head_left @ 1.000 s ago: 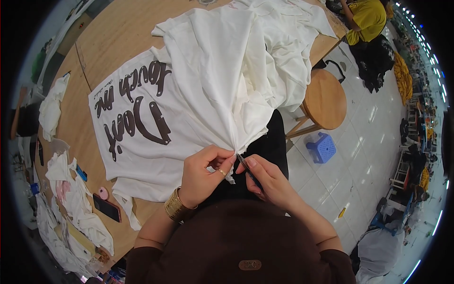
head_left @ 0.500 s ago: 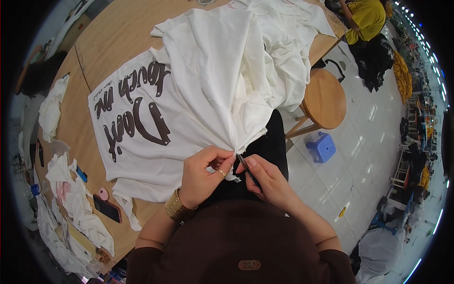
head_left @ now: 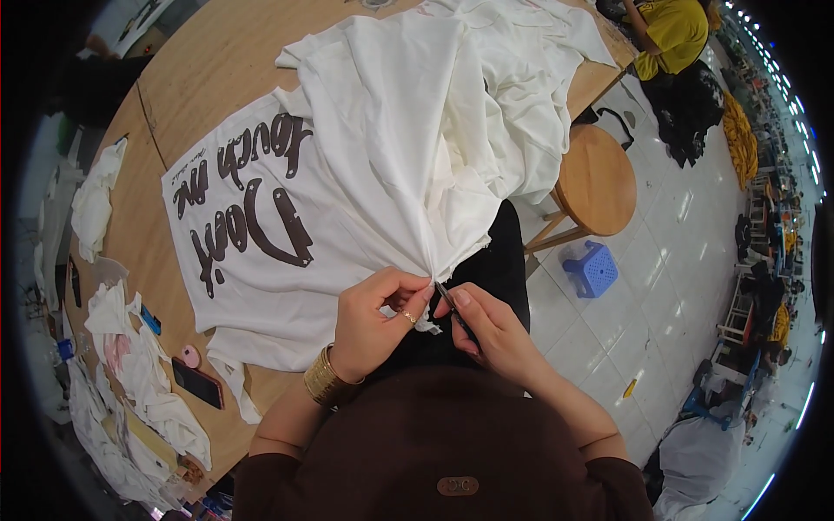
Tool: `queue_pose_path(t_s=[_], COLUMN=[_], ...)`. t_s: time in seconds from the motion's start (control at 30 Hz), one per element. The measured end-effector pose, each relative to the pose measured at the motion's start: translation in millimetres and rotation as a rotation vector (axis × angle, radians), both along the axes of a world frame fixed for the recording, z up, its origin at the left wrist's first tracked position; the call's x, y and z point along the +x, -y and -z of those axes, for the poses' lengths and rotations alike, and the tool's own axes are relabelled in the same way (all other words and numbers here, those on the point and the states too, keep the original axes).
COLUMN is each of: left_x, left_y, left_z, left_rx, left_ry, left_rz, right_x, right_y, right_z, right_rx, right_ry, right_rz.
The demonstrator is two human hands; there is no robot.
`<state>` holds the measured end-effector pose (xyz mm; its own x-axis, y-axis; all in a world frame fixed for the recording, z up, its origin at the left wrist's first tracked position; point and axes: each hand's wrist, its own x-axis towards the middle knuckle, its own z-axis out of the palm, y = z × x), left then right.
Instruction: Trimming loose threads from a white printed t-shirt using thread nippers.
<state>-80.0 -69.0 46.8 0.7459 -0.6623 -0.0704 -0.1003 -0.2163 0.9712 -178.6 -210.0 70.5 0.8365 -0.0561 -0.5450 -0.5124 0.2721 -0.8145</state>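
Note:
A white garment (head_left: 382,130) with large dark lettering spreads over the table and gathers to a narrow point in front of my body. My left hand (head_left: 375,317), wearing a ring and a gold bracelet, pinches that gathered edge between thumb and fingers. Close beside it, my right hand (head_left: 491,330) is closed around slim dark thread snips (head_left: 445,295). Their tip meets the fabric right by my left fingertips. Most of the snips is hidden by my fingers, and a short end of cloth hangs below the pinch.
The wooden table (head_left: 208,78) bears a phone (head_left: 198,383), a small pink round item (head_left: 190,354) and white cloth pieces (head_left: 148,373) at left. To the right stand a wooden stool (head_left: 598,182) and a low blue plastic stool (head_left: 592,271). A person in yellow (head_left: 678,35) sits at far right.
A dark-clothed person at the far left edge has shifted farther along the table. My hands, the snips and the garment stay in practically the same place.

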Motion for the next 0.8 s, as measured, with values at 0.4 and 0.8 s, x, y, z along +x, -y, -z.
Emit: queue_pose_path(t_s=[0.4, 0.8], left_x=[1, 0], left_y=[0, 0], left_z=[2, 1], left_rx=[-0.034, -0.038], left_ry=[-0.171, -0.189], left_rz=[-0.010, 0.005], right_x=[2, 0], right_y=[1, 2], right_z=[14, -1], right_rx=[-0.021, 0.006], right_ry=[0.052, 0.001], right_rz=[0.092, 0.011])
